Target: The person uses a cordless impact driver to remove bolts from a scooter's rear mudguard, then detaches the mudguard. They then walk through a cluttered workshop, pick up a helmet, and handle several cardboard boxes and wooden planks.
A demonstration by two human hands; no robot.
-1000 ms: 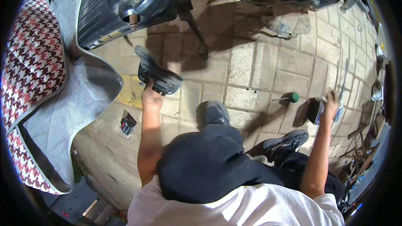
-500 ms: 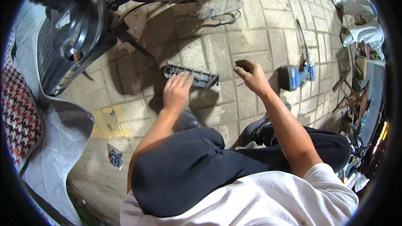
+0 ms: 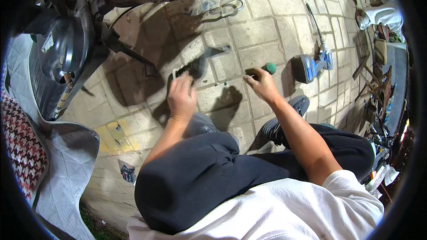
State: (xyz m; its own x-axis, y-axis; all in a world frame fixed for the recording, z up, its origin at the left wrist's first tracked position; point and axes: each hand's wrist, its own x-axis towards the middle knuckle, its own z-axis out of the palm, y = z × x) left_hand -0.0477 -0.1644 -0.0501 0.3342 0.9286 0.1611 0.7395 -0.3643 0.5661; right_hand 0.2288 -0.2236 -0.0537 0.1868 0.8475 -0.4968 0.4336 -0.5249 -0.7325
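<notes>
The left hand (image 3: 181, 95) had its fingers bent over the near end of a dark slotted part (image 3: 199, 66) and seemed to be grasping it; the piece reached forward from those fingers and off toward the right, above the paving (image 3: 262, 55), its far end too blurred to read. The right hand (image 3: 262, 86), well apart from the part, had thumb and fingers curled toward each other, and whether something small was pinched there could not be told. Just ahead of its knuckles lay a green handle (image 3: 270, 68); farther out to its right sat a blue power tool (image 3: 318, 67). A tiny shiny bit (image 3: 226, 83) lay on the ground between the hands. The part looked like moulded plastic, so it was probably light enough for one hand, fairly stiff along its body, and perhaps slick on its smooth faces. Its thin slotted edge and narrow far end would likely be the weaker places under bending; the broad middle, just beyond the left fingers, looked the surest hold, with the right hand free to steady the other end if its fingers were empty.
</notes>
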